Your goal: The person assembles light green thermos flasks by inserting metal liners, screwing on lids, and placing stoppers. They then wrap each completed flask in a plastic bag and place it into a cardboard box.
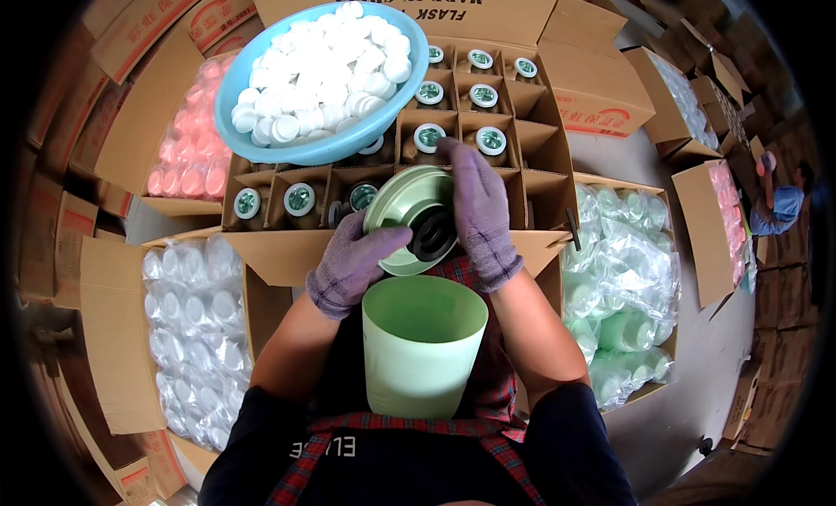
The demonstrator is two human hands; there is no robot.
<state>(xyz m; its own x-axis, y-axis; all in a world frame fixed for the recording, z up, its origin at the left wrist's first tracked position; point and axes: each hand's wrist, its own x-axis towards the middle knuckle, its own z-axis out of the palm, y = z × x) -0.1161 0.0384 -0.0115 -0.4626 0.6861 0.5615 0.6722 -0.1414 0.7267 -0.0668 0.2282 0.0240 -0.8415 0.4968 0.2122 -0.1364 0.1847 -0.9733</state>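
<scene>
Between my hands is a pale green round flask shoulder [399, 199], tilted with its open underside facing me. A black ring [433, 233] sits in its middle. My left hand [353, 266], in a purple knit glove, grips the left rim with the thumb over the inner edge. My right hand [481, 212], gloved alike, is cupped against the right side, its fingertips partly hidden behind. Just below, a pale green flask casing [424, 367] stands upright in front of my body, open end up. Glass liners with silvery green tops [300, 199] stand in the divided carton beyond.
A blue basin [416, 66] of white caps rests on the divided carton [547, 162]. Cartons hold clear-wrapped white parts [196, 310] at left, green ones [623, 332] at right, and pink ones [193, 140] at far left. Another person [778, 208] is at far right.
</scene>
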